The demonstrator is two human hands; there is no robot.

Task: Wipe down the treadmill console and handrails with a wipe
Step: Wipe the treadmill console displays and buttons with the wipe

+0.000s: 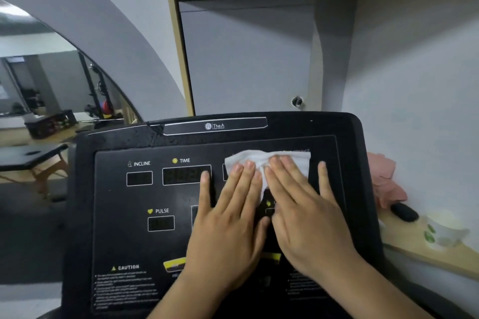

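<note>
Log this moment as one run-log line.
step: wiping console | left hand: flat on wipe | right hand: flat on wipe | area: upper right of panel | handrails: not visible

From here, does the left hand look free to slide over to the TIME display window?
Probably yes: the left hand lies flat on the black console, its little finger already touching the TIME display window, nothing between.

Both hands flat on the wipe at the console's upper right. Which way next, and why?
Probably slide the wipe left across the console: both hands, left and right, press it at the upper right, while the TIME, INCLINE and PULSE windows lie uncovered to the left.
</note>
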